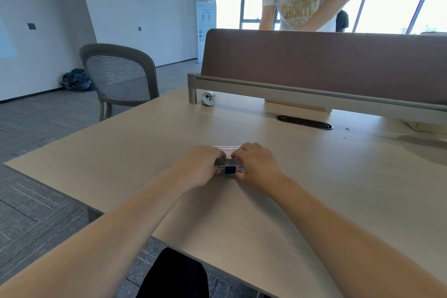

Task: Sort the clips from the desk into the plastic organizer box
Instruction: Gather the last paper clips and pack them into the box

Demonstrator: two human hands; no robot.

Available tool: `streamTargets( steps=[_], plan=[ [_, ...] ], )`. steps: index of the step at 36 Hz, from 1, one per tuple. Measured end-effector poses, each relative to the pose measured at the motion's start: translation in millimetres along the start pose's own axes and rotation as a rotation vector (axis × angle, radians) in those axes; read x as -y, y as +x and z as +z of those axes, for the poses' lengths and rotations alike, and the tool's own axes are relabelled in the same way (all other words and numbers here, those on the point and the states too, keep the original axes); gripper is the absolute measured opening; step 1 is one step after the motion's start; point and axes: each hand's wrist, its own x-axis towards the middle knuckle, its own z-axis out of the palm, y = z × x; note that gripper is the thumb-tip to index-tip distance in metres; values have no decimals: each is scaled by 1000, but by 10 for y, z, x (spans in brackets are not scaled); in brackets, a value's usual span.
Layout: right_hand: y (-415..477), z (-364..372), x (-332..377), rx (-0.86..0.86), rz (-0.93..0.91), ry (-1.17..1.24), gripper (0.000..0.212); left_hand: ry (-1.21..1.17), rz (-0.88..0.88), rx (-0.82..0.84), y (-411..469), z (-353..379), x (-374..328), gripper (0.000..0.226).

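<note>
Bare desk (314, 189) around; divider panel (326, 65) behind.

Both bare forearms stretch forward and converge. The left hand (202, 168) and right hand (257, 164) sit knuckles up, close together. The fingers of each curl down over one end of the small box (229, 167) gripped between them.

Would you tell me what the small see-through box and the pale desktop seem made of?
The small see-through box looks like clear glossy plastic: its contents show through. The pale desktop looks like matte wood-grain laminate, with faint streaks; solid wood is possible.
</note>
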Motion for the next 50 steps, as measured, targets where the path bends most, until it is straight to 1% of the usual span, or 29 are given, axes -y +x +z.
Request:
streamTargets(
  steps=[3, 7, 10, 14, 16, 21, 25, 27, 30, 32, 34, 35, 36, 38, 39, 41, 45, 50],
  plan=[
    [10, 18, 12, -23, -20, -20, 43, 13, 11, -9, -1, 6, -4, 17],
    [-21, 40, 66, -103, -75, -86, 34, 8, 4, -8, 3, 20, 17, 15],
    [-60, 60, 131, -135, -104, -149, 26, 21, 7, -8, -3, 26, 28, 19],
    [-47, 113, 168, -142, -81, -171, 15, 34, 8, 3, 4, 19, 38, 21],
    [-52, 140, 172, -130, -63, -168, 13, 37, 5, 2, 9, 16, 44, 19],
    [-115, 165, 176, -178, -71, -197, 4, 44, 5, 1, 15, 31, 44, 10],
    [-125, 153, 182, -227, -96, -214, 9, 29, 11, 17, 18, 22, 31, 7],
    [-134, 115, 173, -221, -99, -241, 10, 23, 6, 24, 12, 5, 25, 6],
    [-154, 70, 135, -184, -134, -196, 14, 27, 12, 25, 12, -13, 22, 3],
    [-160, 52, 111, -186, -158, -176, 26, 23, 18, 32, 2, -31, 9, 4],
    [-152, 16, 78, -166, -162, -168, 50, 16, 21, 34, -8, -40, 3, 3],
    [-149, -4, 56, -162, -160, -164, 55, 10, 16, 33, -15, -48, 3, 2],
    [-146, -16, 29, -172, -157, -145, 50, -1, 7, 33, -20, -51, 4, 4],
    [-133, -30, -8, -209, -155, -99, 35, -11, -11, 23, -36, -69, -9, 22],
    [-126, -37, -13, -221, -147, -85, 32, -8, -21, 15, -47, -85, -15, 33],
    [-97, -57, -20, -226, -109, -63, 31, -16, -30, 13, -61, -111, -4, 45],
    [-22, -120, -30, -230, -58, 0, 32, -40, -52, 36, -47, -127, 75, 50],
    [6, -154, -36, -222, -27, 58, 32, -58, -76, -4, -30, -123, 83, 52]
  ],
)
